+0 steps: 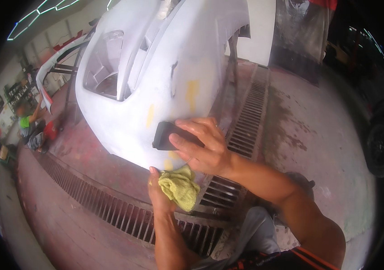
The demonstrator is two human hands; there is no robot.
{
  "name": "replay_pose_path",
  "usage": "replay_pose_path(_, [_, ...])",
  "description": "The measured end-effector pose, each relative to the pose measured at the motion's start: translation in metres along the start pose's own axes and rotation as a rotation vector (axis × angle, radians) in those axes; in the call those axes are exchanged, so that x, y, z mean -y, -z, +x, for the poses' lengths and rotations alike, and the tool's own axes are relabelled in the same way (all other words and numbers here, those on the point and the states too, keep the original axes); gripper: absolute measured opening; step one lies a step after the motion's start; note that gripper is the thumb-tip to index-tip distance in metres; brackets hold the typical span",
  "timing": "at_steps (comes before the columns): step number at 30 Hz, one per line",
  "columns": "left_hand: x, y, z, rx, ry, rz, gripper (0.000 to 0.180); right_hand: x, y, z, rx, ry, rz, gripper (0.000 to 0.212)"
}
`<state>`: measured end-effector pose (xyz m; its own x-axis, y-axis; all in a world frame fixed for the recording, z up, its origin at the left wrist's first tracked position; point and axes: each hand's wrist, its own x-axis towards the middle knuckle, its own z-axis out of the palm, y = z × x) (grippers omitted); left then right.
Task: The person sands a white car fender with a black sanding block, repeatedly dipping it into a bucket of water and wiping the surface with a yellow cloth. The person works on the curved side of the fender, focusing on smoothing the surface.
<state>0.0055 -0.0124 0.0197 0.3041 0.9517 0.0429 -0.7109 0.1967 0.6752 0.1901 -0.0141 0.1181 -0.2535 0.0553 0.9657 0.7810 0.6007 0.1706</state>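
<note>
A white primed car bumper [129, 121] with several yellow patches fills the middle of the view. My right hand [207, 146] is closed round a black sanding block [167, 135], which rests against the bumper's curved lower corner. Below it, my left hand [158, 186] grips a yellow-green cloth [180, 186] by the bumper's bottom edge. Most of the left fingers are hidden behind the bumper edge and the cloth. A narrow dark slot [174, 78] shows in the bumper above the yellow patches.
Drain grates [106, 209] run across the reddish floor under and beside the bumper, which is propped on a dark stand [233, 54]. At the left, a crouching person [32, 128] is near another bumper [47, 74] and a red bucket [51, 129]. A dark wheel [381, 146] stands at the right.
</note>
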Motion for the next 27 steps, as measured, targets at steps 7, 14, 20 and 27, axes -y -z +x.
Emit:
replay_pose_path(7, [-0.003,0.002,-0.004,0.007,0.045,0.003,0.068,-0.015,0.000,0.022,-0.053,-0.003,-0.049,0.088])
replay_pose_path(14, [-0.004,0.000,-0.004,0.034,0.015,0.005,0.066,-0.009,-0.005,0.040,-0.076,-0.057,0.026,0.079])
replay_pose_path(20, [-0.001,-0.002,-0.001,0.004,0.007,0.050,0.066,-0.030,0.030,-0.057,-0.081,-0.236,0.059,0.067])
replay_pose_path(27, [-0.006,0.004,-0.005,0.003,0.009,0.066,0.065,-0.022,0.006,0.020,-0.186,-0.163,0.056,0.067])
